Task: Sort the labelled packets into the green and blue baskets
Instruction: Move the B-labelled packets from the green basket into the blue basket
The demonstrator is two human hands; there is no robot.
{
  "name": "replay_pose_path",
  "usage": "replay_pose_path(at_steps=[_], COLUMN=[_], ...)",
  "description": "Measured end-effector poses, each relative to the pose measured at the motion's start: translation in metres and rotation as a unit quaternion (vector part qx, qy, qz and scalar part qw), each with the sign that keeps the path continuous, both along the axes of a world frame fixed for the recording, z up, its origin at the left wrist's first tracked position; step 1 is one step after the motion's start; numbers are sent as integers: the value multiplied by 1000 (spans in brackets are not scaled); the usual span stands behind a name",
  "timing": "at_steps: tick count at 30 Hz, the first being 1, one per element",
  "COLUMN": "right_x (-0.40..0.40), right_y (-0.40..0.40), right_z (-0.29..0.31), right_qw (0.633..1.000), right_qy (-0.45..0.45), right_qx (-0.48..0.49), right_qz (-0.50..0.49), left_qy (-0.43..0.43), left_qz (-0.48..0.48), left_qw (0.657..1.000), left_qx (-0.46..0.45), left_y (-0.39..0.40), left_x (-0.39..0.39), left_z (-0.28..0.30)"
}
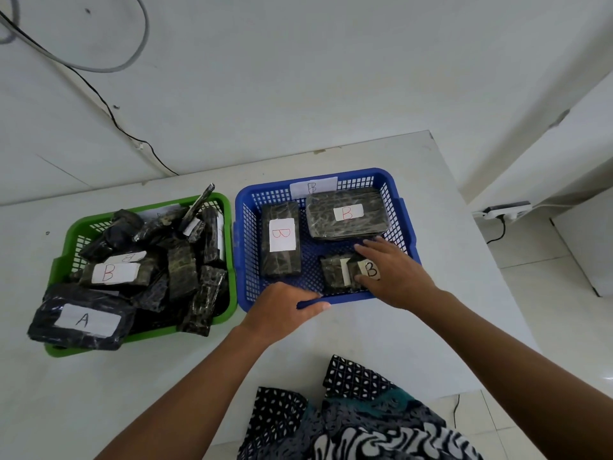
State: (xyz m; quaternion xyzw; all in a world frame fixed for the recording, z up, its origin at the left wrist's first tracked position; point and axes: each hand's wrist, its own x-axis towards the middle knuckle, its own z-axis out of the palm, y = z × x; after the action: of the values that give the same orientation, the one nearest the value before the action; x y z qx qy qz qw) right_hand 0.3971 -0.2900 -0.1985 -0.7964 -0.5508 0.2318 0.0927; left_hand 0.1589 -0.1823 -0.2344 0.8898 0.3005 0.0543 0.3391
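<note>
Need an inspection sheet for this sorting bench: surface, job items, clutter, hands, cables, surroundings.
Surface: white table, two baskets side by side.
Job's things: green basket heaped with dark packets, one A label and one B label readable; blue basket holds B packets only.
Clutter: nothing seen.
Hands: left hand on the blue basket's near rim; right hand on a small B packet inside, grip unclear.
Cables: grey and black cables on the wall.
Surroundings: power strip on the tiled floor, right.

Pretty bright, soft even light, only faint shadows around the blue basket (403, 210). Plastic wrap left of it throws small glare spots. Straight lines farther out bow noticeably, and everything's slightly soft.
</note>
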Motion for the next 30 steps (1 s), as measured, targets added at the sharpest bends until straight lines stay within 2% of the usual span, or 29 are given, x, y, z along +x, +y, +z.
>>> replay_pose_path(at_steps=[3, 7, 10, 13, 16, 20, 24, 30], right_x=[4, 3, -2, -17, -45, -100, -162, -240], right_y=[-3, -4, -7, 3, 33, 86, 137, 192], right_z=[-6, -7, -2, 7, 17, 31, 44, 51], right_qw=[999, 999, 997, 987, 974, 950, 937, 925], right_qy=[-21, -52, -61, -77, -68, -53, -26, -22], right_qx=[19, 8, 47, 141, 214, 284, 292, 274], right_qz=[-41, -8, -16, -12, 25, 116, 190, 260], left_qy=[2, 34, 10, -46, -72, -21, 49, 85], left_qz=[8, 0, 18, 75, 132, 225, 311, 331], left_qw=[1000, 999, 1000, 992, 966, 921, 896, 892], left_qx=[-3, 0, 16, 86, 209, 319, 315, 297], left_y=[-1, -2, -2, 11, 36, 71, 90, 100], left_x=[0, 0, -4, -18, -48, -110, -176, -239], left_z=[0, 4, 16, 36, 62, 90, 107, 105])
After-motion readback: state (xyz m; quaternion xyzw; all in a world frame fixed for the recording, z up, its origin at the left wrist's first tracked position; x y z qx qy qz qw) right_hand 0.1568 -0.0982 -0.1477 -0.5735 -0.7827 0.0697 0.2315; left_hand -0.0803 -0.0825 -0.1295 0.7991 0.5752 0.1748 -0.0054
